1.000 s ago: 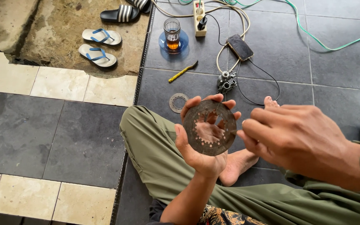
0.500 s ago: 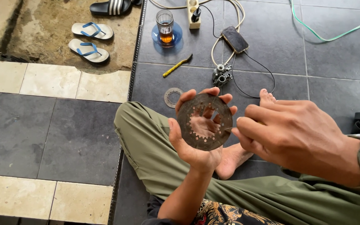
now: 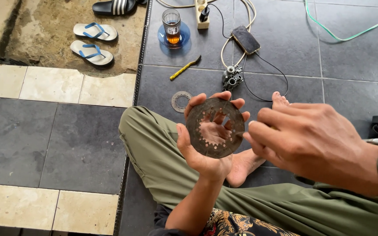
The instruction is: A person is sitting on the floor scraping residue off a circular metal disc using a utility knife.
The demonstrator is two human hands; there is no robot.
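head view: a disc [image 3: 215, 127] is cupped in the left hand [image 3: 202, 148]; its edge is pinched by the right hand [image 3: 302, 140].

floor [image 3: 351, 65]: dark tile | on it: small ring plate [image 3: 180, 101], yellow tool [image 3: 185, 67], tea glass [image 3: 172, 27], phone [image 3: 245, 39], power strip [image 3: 202, 11], carburetor part [image 3: 232, 78]
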